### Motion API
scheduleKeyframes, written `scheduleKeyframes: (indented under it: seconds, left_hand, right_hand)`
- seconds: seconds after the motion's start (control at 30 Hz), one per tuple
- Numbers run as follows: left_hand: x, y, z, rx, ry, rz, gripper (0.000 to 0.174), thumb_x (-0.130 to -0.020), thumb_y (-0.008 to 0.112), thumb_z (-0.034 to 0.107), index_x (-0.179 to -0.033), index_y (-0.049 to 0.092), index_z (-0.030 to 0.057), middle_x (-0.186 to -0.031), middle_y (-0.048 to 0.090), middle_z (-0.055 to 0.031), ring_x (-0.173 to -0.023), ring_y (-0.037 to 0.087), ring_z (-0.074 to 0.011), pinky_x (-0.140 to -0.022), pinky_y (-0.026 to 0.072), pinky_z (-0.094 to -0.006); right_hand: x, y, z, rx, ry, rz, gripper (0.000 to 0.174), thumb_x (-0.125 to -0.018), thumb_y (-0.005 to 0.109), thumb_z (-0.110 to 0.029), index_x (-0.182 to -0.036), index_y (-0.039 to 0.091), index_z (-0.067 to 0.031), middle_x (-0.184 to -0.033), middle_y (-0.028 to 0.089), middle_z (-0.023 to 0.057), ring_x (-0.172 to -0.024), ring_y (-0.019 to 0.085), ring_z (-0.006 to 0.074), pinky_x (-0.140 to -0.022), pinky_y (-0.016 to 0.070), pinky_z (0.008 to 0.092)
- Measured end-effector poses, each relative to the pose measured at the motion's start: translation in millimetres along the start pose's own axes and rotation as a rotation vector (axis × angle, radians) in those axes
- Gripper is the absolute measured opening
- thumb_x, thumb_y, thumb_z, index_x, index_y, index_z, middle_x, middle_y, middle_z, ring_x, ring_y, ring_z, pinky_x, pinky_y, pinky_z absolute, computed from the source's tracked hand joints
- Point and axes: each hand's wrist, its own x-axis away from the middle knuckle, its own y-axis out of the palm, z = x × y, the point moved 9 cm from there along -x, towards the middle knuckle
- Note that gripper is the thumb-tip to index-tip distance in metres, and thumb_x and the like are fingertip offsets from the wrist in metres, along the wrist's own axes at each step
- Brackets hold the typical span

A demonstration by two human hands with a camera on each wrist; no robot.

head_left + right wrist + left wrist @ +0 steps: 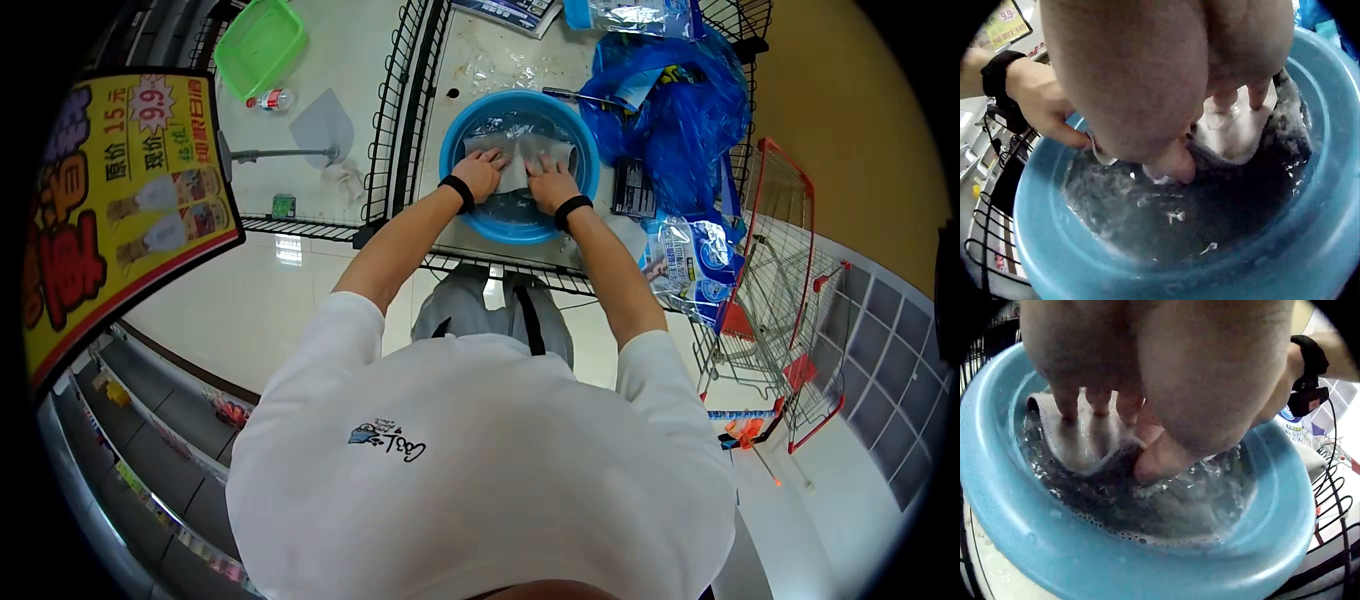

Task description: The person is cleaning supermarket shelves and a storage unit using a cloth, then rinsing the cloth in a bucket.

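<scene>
A wet, pale grey cloth [513, 174] lies spread across the water in a round blue basin [450, 190]. My left hand [481, 173] holds the cloth's left part, fingertips pressed into the top of it. In the left wrist view, the thumb bends in at the near edge of the cloth [1082, 440], close to the waterline. On the other side, my right hand [553, 187] grips the cloth [1235, 134] in a similar way, its thumb dipping toward the water. Small bubbles line the water's edge. Both wrists wear black bands.
Right of the basin lie a blue plastic bag [680, 125], a dark box [634, 187] and a blue-and-white package [690, 262]. Wire racks [398, 110] border the white surface. Leftward are a green basket [260, 48], a bottle [271, 100] and a grey flat-headed tool [322, 128].
</scene>
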Motion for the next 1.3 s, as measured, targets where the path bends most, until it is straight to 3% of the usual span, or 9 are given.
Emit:
scheduleKeyframes:
  seconds: [0.27, 0.43, 0.5, 0.57, 0.7, 0.87, 1.03, 1.13, 1.3]
  left_hand:
    - [-23, 25, -3, -0.068, -0.066, -0.360, 0.031, -0.087, 0.051, 0.018, -0.112, 0.068, 0.0095, -0.138, 0.052, -0.0030, -0.135, 0.037, -0.0306, -0.110, 0.0303, -0.0467]
    - [-20, 28, -10, -0.020, -0.020, -0.145, 0.029, -0.083, 0.051, 0.012, -0.107, 0.068, 0.0076, -0.124, 0.060, -0.0102, -0.125, 0.047, -0.0301, -0.104, 0.0380, -0.0458]
    - [-22, 17, -10, -0.018, 0.045, 0.022, 0.030, -0.080, 0.052, 0.008, -0.106, 0.066, 0.0047, -0.118, 0.063, -0.0141, -0.116, 0.056, -0.0312, -0.100, 0.0426, -0.0447]
    - [-20, 28, -19, 0.209, -0.051, -0.218, 0.030, -0.076, 0.053, 0.004, -0.104, 0.065, 0.0032, -0.111, 0.065, -0.0187, -0.104, 0.062, -0.0343, -0.090, 0.0490, -0.0442]
    - [2, -18, -20, 0.227, -0.044, -0.202, 0.029, -0.075, 0.053, 0.002, -0.101, 0.063, 0.0025, -0.100, 0.067, -0.0221, -0.096, 0.064, -0.0382, -0.081, 0.0518, -0.0447]
    - [28, -71, -36, 0.431, -0.097, 0.000, 0.023, -0.074, 0.051, 0.000, -0.094, 0.063, 0.0005, -0.092, 0.066, -0.0243, -0.090, 0.064, -0.0395, -0.079, 0.0513, -0.0462]
    - [61, -110, -43, 0.596, -0.040, 0.215, 0.012, -0.078, 0.055, -0.002, -0.090, 0.056, -0.0010, -0.086, 0.067, -0.0187, -0.085, 0.064, -0.0383, -0.074, 0.0506, -0.0410]
    - [76, -132, -44, 0.601, -0.029, 0.236, 0.011, -0.080, 0.055, -0.002, -0.091, 0.055, -0.0019, -0.091, 0.068, -0.0188, -0.089, 0.065, -0.0352, -0.076, 0.0512, -0.0385]
    - [101, -171, -49, 0.742, 0.012, 0.399, 0.006, -0.082, 0.053, -0.001, -0.088, 0.051, -0.0024, -0.093, 0.068, -0.0172, -0.093, 0.067, -0.0292, -0.078, 0.0509, -0.0360]
  right_hand:
    - [-26, 32, 14, -0.107, 0.084, -0.082, 0.036, -0.092, 0.040, -0.018, -0.116, 0.065, -0.0080, -0.142, 0.047, 0.0096, -0.137, 0.034, 0.0321, -0.111, 0.0255, 0.0522]
    - [-15, 22, 10, -0.102, 0.070, -0.270, 0.041, -0.095, 0.036, -0.019, -0.126, 0.059, -0.0059, -0.138, 0.051, 0.0105, -0.135, 0.037, 0.0329, -0.111, 0.0260, 0.0505]
    - [-19, 14, 13, -0.248, 0.059, -0.016, 0.033, -0.085, 0.047, -0.006, -0.113, 0.064, -0.0034, -0.140, 0.047, 0.0158, -0.127, 0.046, 0.0369, -0.106, 0.0357, 0.0525]
    - [-10, 1, 16, -0.319, 0.050, -0.034, 0.033, -0.082, 0.049, -0.002, -0.112, 0.063, -0.0014, -0.140, 0.047, 0.0169, -0.126, 0.047, 0.0372, -0.106, 0.0369, 0.0497]
    - [-8, 16, 36, -0.511, -0.022, 0.039, 0.037, -0.079, 0.051, 0.002, -0.114, 0.060, 0.0031, -0.141, 0.044, 0.0198, -0.127, 0.045, 0.0365, -0.107, 0.0376, 0.0404]
    - [38, -38, 64, -0.708, 0.028, 0.261, 0.021, -0.080, 0.054, 0.001, -0.101, 0.056, 0.0012, -0.085, 0.062, 0.0195, -0.082, 0.061, 0.0395, -0.074, 0.0484, 0.0433]
    - [84, -86, 67, -0.763, -0.018, 0.360, 0.017, -0.083, 0.053, -0.002, -0.099, 0.056, 0.0015, -0.088, 0.062, 0.0210, -0.085, 0.061, 0.0392, -0.073, 0.0481, 0.0438]
    - [107, -109, 70, -0.882, -0.026, 0.519, 0.039, -0.085, 0.056, -0.002, -0.124, 0.055, 0.0013, -0.088, 0.063, 0.0176, -0.085, 0.062, 0.0350, -0.078, 0.0487, 0.0389]
    - [131, -140, 68, -0.923, -0.103, 0.656, 0.043, -0.085, 0.058, -0.002, -0.127, 0.054, 0.0003, -0.092, 0.064, 0.0131, -0.086, 0.063, 0.0285, -0.081, 0.0483, 0.0336]
